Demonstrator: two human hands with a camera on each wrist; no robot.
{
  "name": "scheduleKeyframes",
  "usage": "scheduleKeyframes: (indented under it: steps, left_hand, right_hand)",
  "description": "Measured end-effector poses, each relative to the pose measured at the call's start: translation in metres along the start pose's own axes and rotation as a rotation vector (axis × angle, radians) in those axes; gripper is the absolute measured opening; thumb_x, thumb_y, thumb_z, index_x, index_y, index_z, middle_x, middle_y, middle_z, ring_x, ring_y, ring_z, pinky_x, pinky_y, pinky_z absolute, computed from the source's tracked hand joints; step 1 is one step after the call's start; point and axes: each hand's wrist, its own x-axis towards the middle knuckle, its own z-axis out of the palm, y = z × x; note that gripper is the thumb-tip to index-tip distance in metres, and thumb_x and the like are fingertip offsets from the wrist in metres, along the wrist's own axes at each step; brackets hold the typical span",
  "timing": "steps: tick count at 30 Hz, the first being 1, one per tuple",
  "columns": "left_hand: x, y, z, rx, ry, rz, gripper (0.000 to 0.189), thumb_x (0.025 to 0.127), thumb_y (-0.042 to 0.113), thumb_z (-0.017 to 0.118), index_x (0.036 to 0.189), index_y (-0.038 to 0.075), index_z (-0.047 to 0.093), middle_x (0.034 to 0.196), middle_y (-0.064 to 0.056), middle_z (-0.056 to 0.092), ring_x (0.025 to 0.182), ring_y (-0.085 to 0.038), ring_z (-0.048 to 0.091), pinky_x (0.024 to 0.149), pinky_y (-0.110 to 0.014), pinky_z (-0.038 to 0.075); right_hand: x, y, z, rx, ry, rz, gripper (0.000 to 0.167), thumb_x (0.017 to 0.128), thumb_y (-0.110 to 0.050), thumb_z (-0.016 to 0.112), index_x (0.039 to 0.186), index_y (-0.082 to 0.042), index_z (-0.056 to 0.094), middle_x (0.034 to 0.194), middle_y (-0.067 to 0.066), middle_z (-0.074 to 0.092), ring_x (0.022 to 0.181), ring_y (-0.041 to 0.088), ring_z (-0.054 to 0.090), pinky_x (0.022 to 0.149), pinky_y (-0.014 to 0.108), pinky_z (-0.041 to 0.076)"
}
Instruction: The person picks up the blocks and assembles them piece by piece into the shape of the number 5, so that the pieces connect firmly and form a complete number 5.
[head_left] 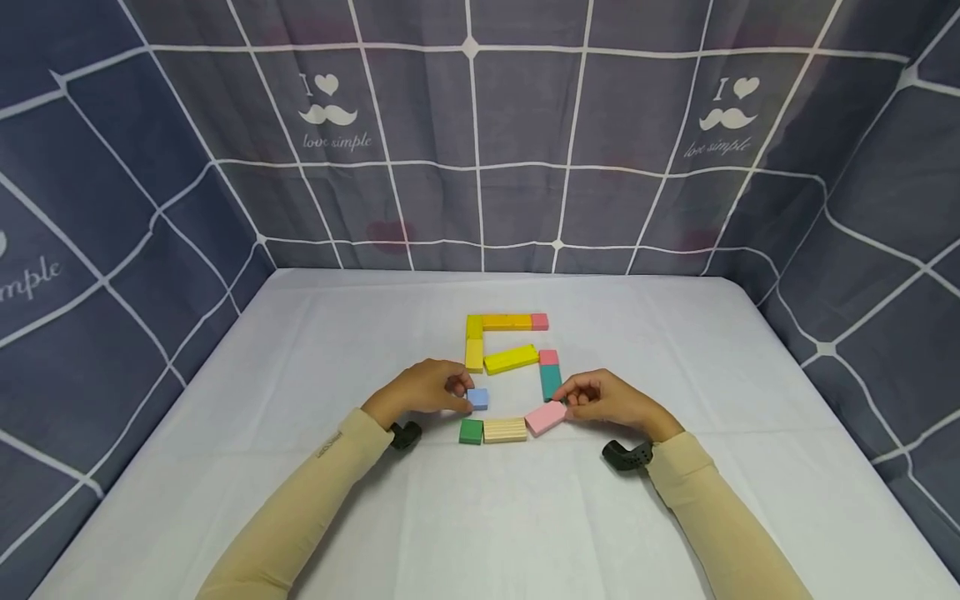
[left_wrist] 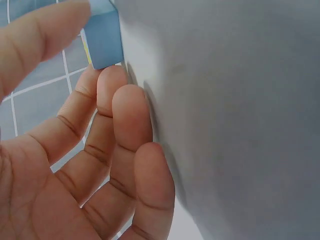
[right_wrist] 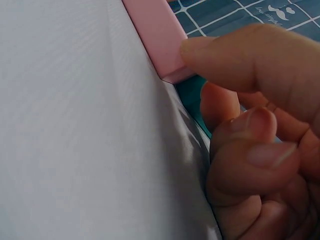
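In the head view, my left hand [head_left: 429, 387] pinches a small blue block [head_left: 477, 399] between thumb and index finger. The left wrist view shows this blue block [left_wrist: 104, 37] at the fingertips, with the other fingers loosely bent below. My right hand [head_left: 611, 398] holds a pink block [head_left: 545, 417] at its right end, and the block lies slanted. Thumb contact on the pink block [right_wrist: 160, 42] is plain in the right wrist view; the index tip is partly hidden near a teal block [head_left: 551, 383]. Left of the pink block lie a ribbed wooden block [head_left: 505, 430] and a green block [head_left: 471, 432].
Farther back, yellow blocks [head_left: 474, 343], an orange block [head_left: 507, 322] and a small pink block [head_left: 540, 322] form a corner. A slanted yellow block [head_left: 512, 359] lies inside it, near another small pink block [head_left: 548, 357]. Everything lies on a white-covered table [head_left: 337, 325] with gridded curtains around.
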Motion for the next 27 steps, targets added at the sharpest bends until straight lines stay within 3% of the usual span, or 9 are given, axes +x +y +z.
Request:
scheduleKeyframes:
  steps: [17,27]
  left_hand:
    - [-0.026,-0.026,-0.009,-0.041,0.029,-0.003,0.024,0.094,0.017,0.084,0.114,0.008,0.073,0.095,0.002,0.068,0.092,-0.016,0.059,0.086,-0.034,0.047]
    - [-0.042,-0.028,-0.008,-0.029,0.007,0.018,0.025,0.093,0.016,0.085,0.114,0.009,0.074,0.094,0.003,0.068,0.091,-0.014,0.059,0.085,-0.034,0.048]
  right_hand:
    - [0.001,0.001,0.0,0.016,0.0,0.01,0.028,0.096,0.004,0.076,0.122,0.013,0.072,0.086,-0.001,0.057,0.077,0.007,0.049,0.07,0.019,0.042]
    - [0.0,0.0,0.0,0.013,0.001,0.014,0.028,0.096,0.005,0.075,0.122,0.013,0.071,0.086,-0.002,0.056,0.077,0.006,0.048,0.07,0.018,0.041]
